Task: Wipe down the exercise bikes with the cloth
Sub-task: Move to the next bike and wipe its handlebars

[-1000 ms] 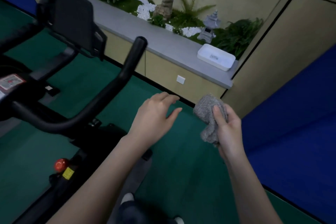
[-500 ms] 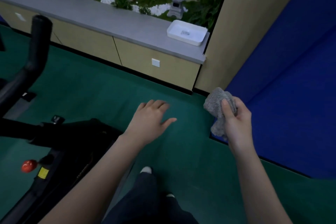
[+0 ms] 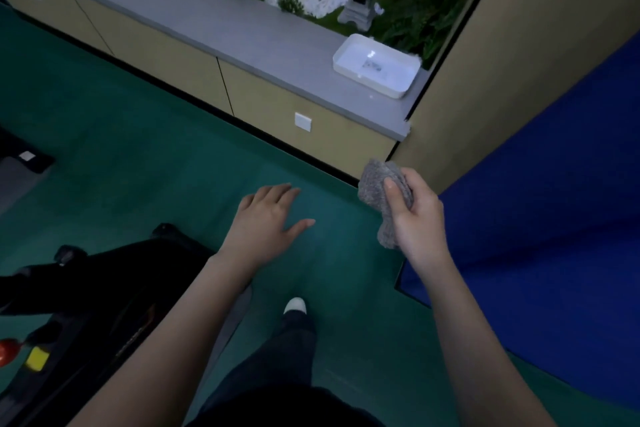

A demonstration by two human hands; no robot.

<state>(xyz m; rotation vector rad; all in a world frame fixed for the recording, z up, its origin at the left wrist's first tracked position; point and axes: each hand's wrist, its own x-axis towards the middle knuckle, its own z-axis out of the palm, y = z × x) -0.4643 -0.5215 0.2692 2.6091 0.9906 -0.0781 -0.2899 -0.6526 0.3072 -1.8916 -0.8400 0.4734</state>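
The grey cloth (image 3: 383, 199) sits bunched in the right hand (image 3: 417, 218), thumb pressed over its front and fingers curled behind, held up in the air well clear of any surface, probably so it stays gathered and ready for wiping. The left hand (image 3: 268, 218) hovers released, fingers spread flat, holding nothing, perhaps for balance. The black exercise bike (image 3: 86, 295) lies at lower left, apart from both hands, above the green floor (image 3: 145, 135).

Dim, bluish picture.
The far white tray (image 3: 376, 65) shines brightest; the near left is dark, and straight lines bend at the edges.
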